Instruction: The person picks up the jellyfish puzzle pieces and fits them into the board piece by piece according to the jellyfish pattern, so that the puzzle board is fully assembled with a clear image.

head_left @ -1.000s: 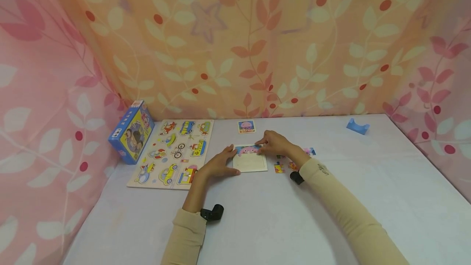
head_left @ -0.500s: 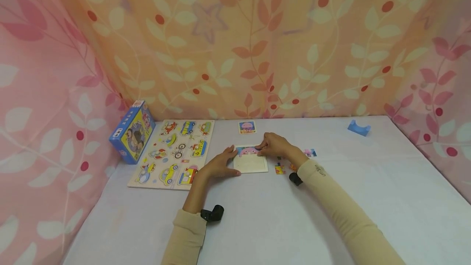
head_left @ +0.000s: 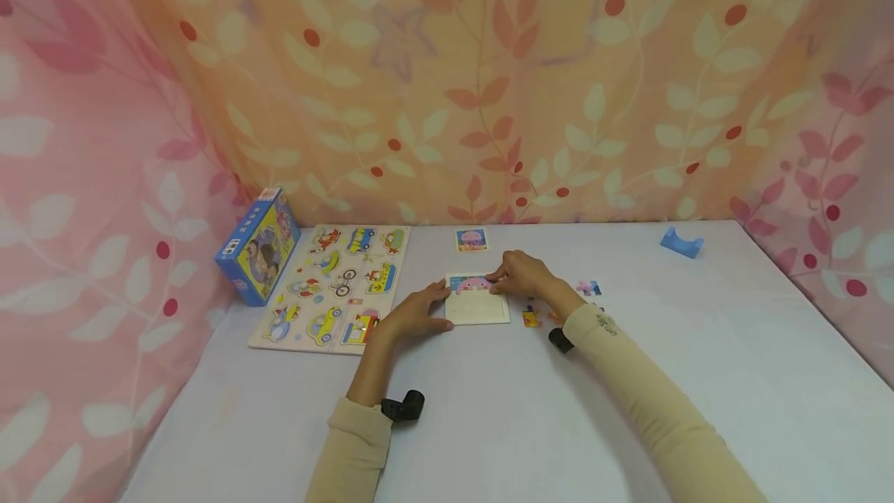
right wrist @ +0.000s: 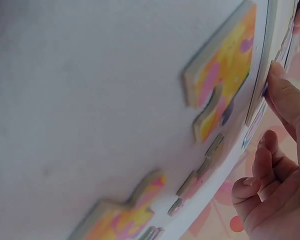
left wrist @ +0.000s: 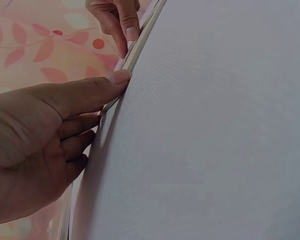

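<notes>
- Nearest, the tan sleeves point(head_left: 352, 441) are held almost exactly as they were half a second earlier, over the white table point(head_left: 489, 410).
- The left hand point(head_left: 412, 313) is kept clamped on the left edge of the puzzle tray point(head_left: 478, 310), forefinger towards the far corner, thumb at the near one. In the left wrist view the thumb is seen stretched straight, its tip set on the rim.
- The tray is laid between both hands; its near part is left bare, its far strip filled by fitted pieces point(head_left: 469, 284) printed in pink and blue.
- The right hand point(head_left: 522, 274) is kept pinched, thumb and forefinger close together, on the right end of those pieces. Its other fingers are shown curled by the right wrist view.
- Loose pieces point(head_left: 531, 319) are scattered right of the tray; their thickness is revealed only from the right wrist.
- Farther left, the picture board point(head_left: 377, 302) and blue box point(head_left: 260, 248) are seen slightly farther right than before, the head view having been shifted.
- Beyond the tray, a printed card point(head_left: 472, 239) is laid flat.
</notes>
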